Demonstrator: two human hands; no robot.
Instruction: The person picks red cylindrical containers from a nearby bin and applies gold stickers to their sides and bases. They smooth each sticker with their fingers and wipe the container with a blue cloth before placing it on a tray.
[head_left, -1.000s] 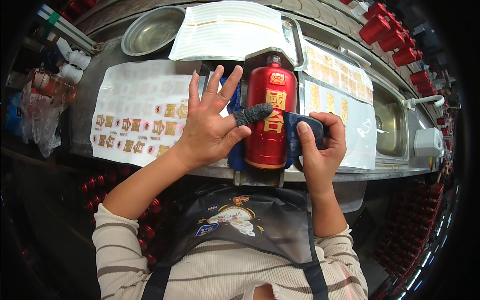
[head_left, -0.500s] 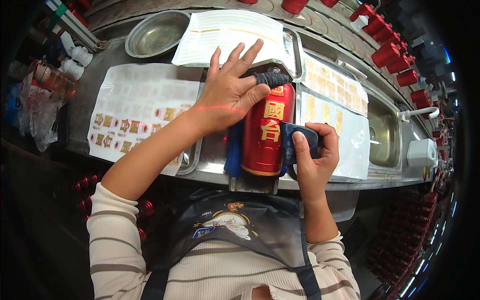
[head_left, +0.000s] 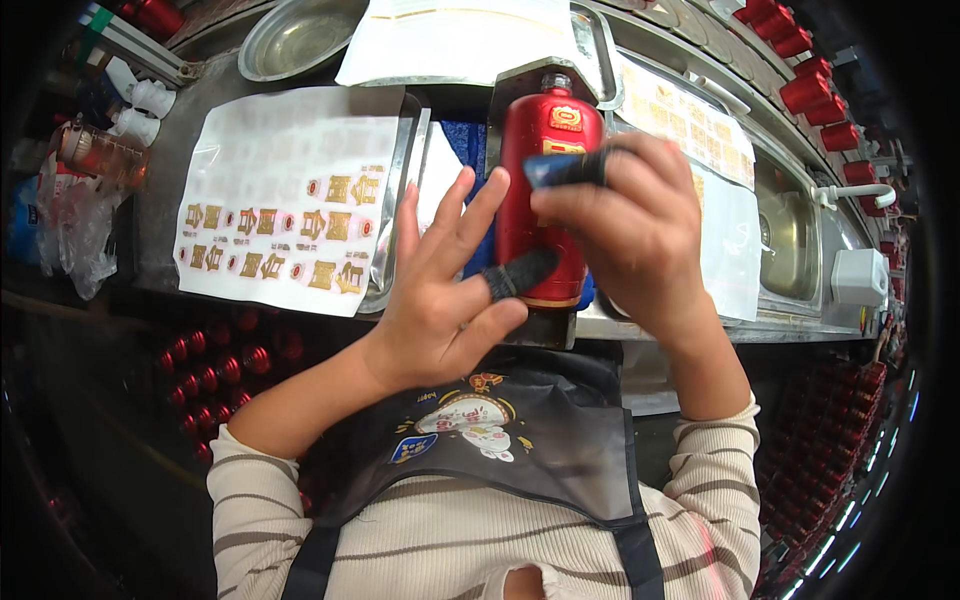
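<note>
A red bottle (head_left: 520, 225) with gold lettering and a gold emblem lies on its back, neck away from me, on a metal stand over a blue cloth (head_left: 463, 140). My left hand (head_left: 445, 295) is open with its fingers spread. Its index finger, in a black finger sleeve, rests at the bottle's lower part. My right hand (head_left: 645, 220) grips a flat dark blue scraper (head_left: 548, 170) over the bottle's upper front and hides part of the lettering. Motion blurs this hand slightly.
A sheet of gold decals (head_left: 280, 190) lies left on a metal tray. More decal sheets (head_left: 700, 110) lie right, beside a sink (head_left: 785, 240) with a white tap (head_left: 858, 195). Behind are a metal bowl (head_left: 290, 45) and a white sheet (head_left: 450, 45). Red bottles (head_left: 228, 368) stand below the counter.
My left hand has moved from the bottle's upper end down to its lower part. My right hand has brought the scraper from the bottle's right side up over its front. The view has shifted slightly.
</note>
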